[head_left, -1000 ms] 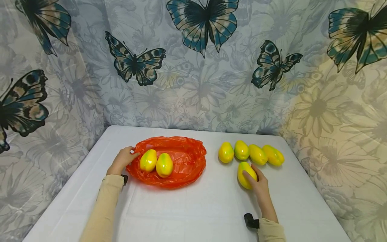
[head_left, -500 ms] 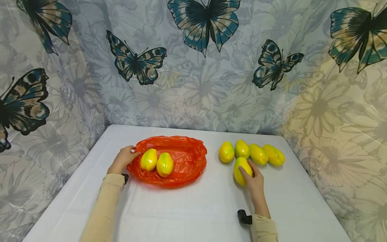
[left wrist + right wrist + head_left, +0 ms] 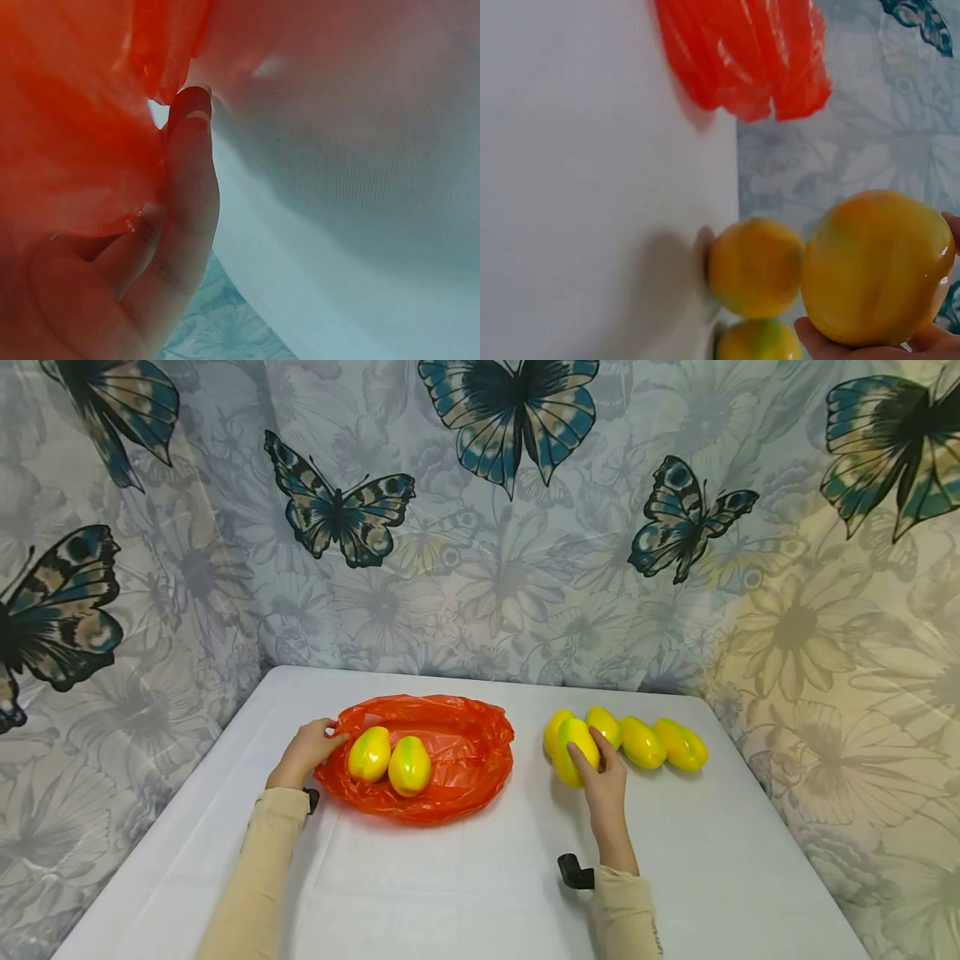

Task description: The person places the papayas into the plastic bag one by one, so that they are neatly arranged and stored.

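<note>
A red plastic bag (image 3: 465, 768) lies spread on the table with its rim rolled open, and two yellow-green mangoes (image 3: 409, 767) sit in its left half. My left hand (image 3: 303, 756) grips the bag's left rim; the left wrist view shows the fingers curled at the red film (image 3: 82, 150). My right hand (image 3: 606, 787) holds another mango (image 3: 572, 752) between thumb and fingers. The right wrist view has this mango (image 3: 877, 266) off the table, with a shadow below. In the head view it partly covers a mango (image 3: 553, 727) lying behind it.
Several loose mangoes (image 3: 641, 743) lie in a row at the table's right back. A white cloth covers the table (image 3: 450, 893). Butterfly-print fabric (image 3: 510, 585) hangs behind and on both sides.
My right hand has carried its mango left and away from me, from in front of the row to before its leftmost mango. My left hand stays on the bag's rim.
</note>
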{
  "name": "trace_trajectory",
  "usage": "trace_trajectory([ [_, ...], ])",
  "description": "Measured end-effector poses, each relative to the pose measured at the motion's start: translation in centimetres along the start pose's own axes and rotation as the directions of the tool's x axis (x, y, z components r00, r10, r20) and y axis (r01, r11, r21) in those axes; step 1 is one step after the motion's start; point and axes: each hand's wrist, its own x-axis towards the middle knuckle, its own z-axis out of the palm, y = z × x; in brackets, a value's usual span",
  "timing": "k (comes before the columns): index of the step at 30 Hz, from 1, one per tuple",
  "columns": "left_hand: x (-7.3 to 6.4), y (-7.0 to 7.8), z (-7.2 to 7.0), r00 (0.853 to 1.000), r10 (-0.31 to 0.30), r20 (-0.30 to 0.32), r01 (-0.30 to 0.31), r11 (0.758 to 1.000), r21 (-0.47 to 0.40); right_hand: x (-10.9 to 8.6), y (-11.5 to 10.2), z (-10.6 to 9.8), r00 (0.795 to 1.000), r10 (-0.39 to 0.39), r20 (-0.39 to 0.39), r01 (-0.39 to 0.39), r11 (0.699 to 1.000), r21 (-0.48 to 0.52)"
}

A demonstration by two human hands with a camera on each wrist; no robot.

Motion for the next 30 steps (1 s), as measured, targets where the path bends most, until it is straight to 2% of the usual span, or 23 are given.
trace_trajectory([
  [9,0.0,0.2,0.0,1.000,0.007,-0.001,-0.007,1.000,0.003,0.1,-1.3,3.6,0.997,-0.047,0.053,0.043,0.997,0.062],
  [15,0.0,0.3,0.0,1.000,0.001,0.002,-0.001,1.000,0.000,-0.1,-2.2,6.2,0.994,-0.050,0.102,0.042,0.996,0.084],
  [30,0.1,0.3,0.0,1.000,0.013,-0.002,-0.013,1.000,0.011,-2.0,-2.9,11.8,0.978,-0.062,0.199,0.045,0.995,0.089],
])
